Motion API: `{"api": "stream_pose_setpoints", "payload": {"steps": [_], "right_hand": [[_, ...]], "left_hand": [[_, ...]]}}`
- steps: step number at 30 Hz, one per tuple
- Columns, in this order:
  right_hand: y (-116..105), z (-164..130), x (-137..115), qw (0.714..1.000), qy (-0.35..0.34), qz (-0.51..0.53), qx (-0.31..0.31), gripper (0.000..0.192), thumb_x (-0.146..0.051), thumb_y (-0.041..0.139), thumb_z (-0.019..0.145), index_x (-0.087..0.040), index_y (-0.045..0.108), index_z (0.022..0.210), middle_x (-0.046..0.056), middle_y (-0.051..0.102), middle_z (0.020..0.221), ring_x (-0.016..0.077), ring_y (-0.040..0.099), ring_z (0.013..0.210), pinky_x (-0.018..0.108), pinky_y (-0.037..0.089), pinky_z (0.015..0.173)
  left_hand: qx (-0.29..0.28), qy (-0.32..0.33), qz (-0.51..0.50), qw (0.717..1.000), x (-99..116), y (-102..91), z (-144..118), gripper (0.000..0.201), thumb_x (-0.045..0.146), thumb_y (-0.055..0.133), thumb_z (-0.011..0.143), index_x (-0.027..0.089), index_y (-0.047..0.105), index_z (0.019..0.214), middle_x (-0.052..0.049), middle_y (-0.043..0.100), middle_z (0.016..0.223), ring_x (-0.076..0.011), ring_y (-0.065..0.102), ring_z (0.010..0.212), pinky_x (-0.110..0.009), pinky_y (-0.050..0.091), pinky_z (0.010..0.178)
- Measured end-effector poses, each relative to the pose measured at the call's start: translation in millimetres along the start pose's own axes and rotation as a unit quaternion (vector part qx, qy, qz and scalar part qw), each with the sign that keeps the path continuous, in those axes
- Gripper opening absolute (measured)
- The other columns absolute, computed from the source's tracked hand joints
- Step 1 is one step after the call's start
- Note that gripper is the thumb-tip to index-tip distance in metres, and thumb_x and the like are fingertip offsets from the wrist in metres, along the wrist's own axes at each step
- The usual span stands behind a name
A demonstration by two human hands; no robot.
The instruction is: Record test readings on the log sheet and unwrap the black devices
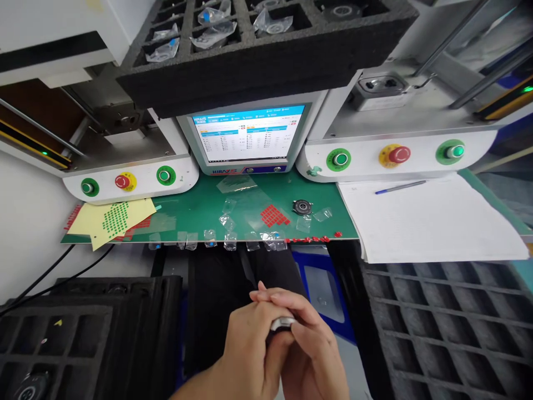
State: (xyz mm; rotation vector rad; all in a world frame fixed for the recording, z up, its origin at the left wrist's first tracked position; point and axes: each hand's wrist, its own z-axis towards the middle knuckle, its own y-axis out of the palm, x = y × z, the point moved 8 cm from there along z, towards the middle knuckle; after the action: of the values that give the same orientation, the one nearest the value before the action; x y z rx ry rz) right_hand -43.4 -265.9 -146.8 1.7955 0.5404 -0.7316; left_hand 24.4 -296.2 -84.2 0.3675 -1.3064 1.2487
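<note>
Low in the middle of the view, my left hand (245, 350) and my right hand (312, 350) are pressed together around a small round metal part (282, 323). Only its silvery edge shows between the fingers. Both hands hover over my lap, below the front edge of the green mat (195, 208). A similar round black part (302, 206) lies on the mat beside a red sticker patch (272, 215). Small clear plastic bags (227, 239) line the mat's front edge.
A monitor (247, 136) stands behind the mat, between two white consoles with green buttons (339, 159) and red stop buttons (398, 155). Black foam trays sit above (258, 66), at lower left (83, 328) and at lower right (449, 328). Paper sheets (428, 222) with a pen (400, 186) lie right. A yellow sticker sheet (112, 219) lies left.
</note>
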Motion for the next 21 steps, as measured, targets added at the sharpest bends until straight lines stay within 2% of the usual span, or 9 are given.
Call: {"api": "stream_pose_setpoints", "payload": {"steps": [4,8,13,18,21], "right_hand": [[-3,-2,-4,0.999,-0.041,0.008,0.031,0.025,-0.029,0.054,0.084,-0.027,0.078,0.091,0.004,0.073,0.098,0.0234,0.067,0.102,0.043,0.041,0.110],[-1,-4,-7,0.997,-0.052,0.025,0.048,0.027,-0.028,0.051,0.085,-0.028,0.078,0.088,0.003,0.073,0.093,0.0207,0.066,0.099,0.039,0.040,0.111],[-1,-5,-11,0.997,-0.069,0.023,0.040,0.029,-0.028,0.049,0.088,-0.028,0.078,0.088,0.002,0.072,0.092,0.0207,0.066,0.097,0.039,0.042,0.109],[-3,-4,-12,0.997,-0.065,0.014,0.025,0.027,-0.031,0.051,0.090,-0.027,0.077,0.091,0.003,0.072,0.094,0.0203,0.066,0.100,0.037,0.042,0.110],[-6,-3,-14,0.998,-0.059,-0.008,0.025,0.027,-0.032,0.048,0.094,-0.028,0.075,0.096,0.002,0.073,0.097,0.0183,0.067,0.100,0.031,0.050,0.100]], "left_hand": [[-0.010,0.027,0.046,0.999,3,7.3,2,0.022,0.028,0.033,0.099,0.020,0.052,0.107,-0.006,0.068,0.083,-0.0163,0.065,0.068,-0.026,0.049,0.059],[-0.013,0.034,0.104,0.994,10,8.4,5,0.022,0.027,0.033,0.099,0.018,0.053,0.098,-0.004,0.069,0.081,-0.0139,0.065,0.065,-0.024,0.048,0.058],[-0.010,0.034,0.155,0.987,16,8.5,7,0.027,0.029,0.028,0.101,0.018,0.053,0.098,-0.003,0.068,0.080,-0.0126,0.066,0.066,-0.023,0.049,0.063],[-0.021,0.076,0.136,0.988,14,12.0,8,0.024,0.026,0.030,0.100,0.015,0.051,0.102,-0.005,0.068,0.081,-0.0133,0.064,0.066,-0.024,0.048,0.062],[-0.032,0.087,0.053,0.994,9,11.9,6,0.022,0.027,0.035,0.099,0.015,0.053,0.100,-0.006,0.066,0.080,-0.0138,0.061,0.065,-0.023,0.046,0.060]]}}
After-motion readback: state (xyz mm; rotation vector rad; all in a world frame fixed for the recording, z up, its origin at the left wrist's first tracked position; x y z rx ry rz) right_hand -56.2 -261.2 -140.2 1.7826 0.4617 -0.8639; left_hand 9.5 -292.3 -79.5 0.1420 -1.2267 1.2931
